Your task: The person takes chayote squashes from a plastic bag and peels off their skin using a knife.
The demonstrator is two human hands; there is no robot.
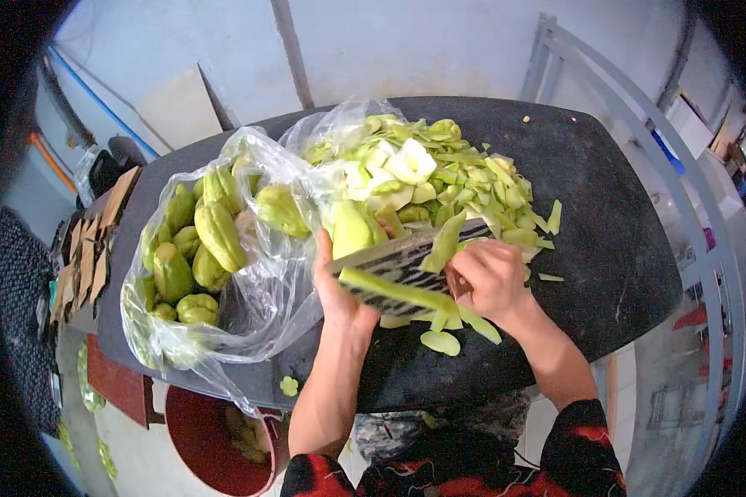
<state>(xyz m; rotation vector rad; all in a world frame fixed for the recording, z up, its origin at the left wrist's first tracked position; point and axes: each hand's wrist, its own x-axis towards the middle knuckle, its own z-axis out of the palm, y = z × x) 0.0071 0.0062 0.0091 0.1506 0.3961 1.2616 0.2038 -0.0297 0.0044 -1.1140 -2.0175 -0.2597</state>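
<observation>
- The left hand point(340, 302) has its fingers wrapped around a smooth, pale green, pear-shaped chayote point(355, 232), held above the dark, speckled desk point(613, 224), just beside the clear plastic bag point(265, 311).
- The right hand point(493, 277) is clenched, its fingers closed on the handle end of a broad, rectangular steel knife point(389, 263); the grip hides the handle itself.
- The chayote looks firm and stiff, with modest weight for one palm. Its pared surface is probably wet and slippery, so a wide hold around the belly, with fingertips behind the blade's path, would be surer than a pinch at the narrow end.
- The knife seems the heavier of the two, thin and rigid; the handle is the only safe place to take it.
- A long, light green strip of peel point(398, 290) lies along the blade, seemingly stuck by moisture. It should be light, bendable and easily snapped.
- Unpared, ridged green chayotes point(218, 235) sit in the bag; their skins would likely give better purchase. The bag is thin and crumpled, apt to slide or snag.
- Loose green parings point(464, 186) are heaped beyond the hands; they look limp, slick and quick to scatter.
</observation>
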